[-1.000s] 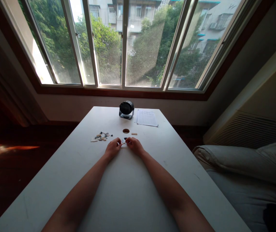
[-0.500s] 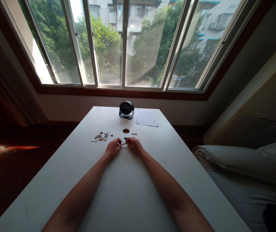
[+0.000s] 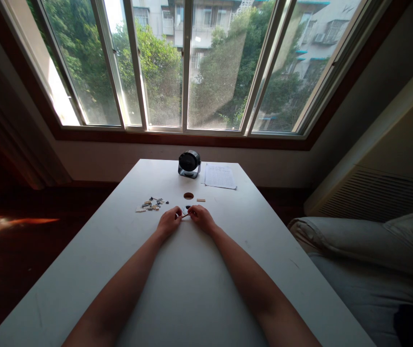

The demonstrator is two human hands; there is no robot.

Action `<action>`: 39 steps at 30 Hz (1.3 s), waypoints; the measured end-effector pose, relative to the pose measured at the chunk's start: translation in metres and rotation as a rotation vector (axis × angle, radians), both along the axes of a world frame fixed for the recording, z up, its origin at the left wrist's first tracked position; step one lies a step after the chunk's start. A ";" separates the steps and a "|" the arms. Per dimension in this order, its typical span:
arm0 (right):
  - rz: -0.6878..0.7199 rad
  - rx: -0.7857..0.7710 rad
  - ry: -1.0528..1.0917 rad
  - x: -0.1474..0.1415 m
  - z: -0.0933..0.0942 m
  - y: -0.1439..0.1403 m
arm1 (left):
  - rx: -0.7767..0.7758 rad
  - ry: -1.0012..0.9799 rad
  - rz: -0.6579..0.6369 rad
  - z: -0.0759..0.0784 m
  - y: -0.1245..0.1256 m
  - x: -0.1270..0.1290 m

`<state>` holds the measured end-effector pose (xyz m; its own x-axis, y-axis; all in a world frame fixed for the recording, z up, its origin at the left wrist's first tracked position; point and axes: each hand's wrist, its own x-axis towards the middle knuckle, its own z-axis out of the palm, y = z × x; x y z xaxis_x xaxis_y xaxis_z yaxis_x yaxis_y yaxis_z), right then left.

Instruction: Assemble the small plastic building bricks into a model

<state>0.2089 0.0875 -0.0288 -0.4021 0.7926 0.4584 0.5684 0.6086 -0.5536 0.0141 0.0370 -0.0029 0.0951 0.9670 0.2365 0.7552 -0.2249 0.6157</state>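
Both my hands meet near the middle of the white table (image 3: 188, 270). My left hand (image 3: 170, 220) is closed in a pinch on one end of a thin, dark, stick-like piece (image 3: 185, 216). The piece's other end is pinched by my right hand (image 3: 201, 217). Its exact kind is too small to make out. Just behind the fingers lies a round, pale ring with a dark centre (image 3: 185, 209), partly hidden by my right hand. To the left is a loose pile of small tan, grey and black building-block pieces (image 3: 152, 204). A short tan studded strip (image 3: 201, 200) lies beyond my right hand.
A round hole (image 3: 188, 195) opens in the tabletop beyond my hands. Farther back stand a small black fan (image 3: 189, 164) and, right of it, printed paper sheets (image 3: 220, 176). A padded couch (image 3: 365, 241) borders the table's right side.
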 end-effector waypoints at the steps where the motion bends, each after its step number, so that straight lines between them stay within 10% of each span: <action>1: 0.000 0.002 0.000 0.000 0.000 0.000 | 0.001 0.002 -0.002 0.000 0.000 0.000; 39: 0.024 0.008 0.007 0.000 0.004 -0.002 | 0.035 0.007 -0.039 0.000 0.000 0.000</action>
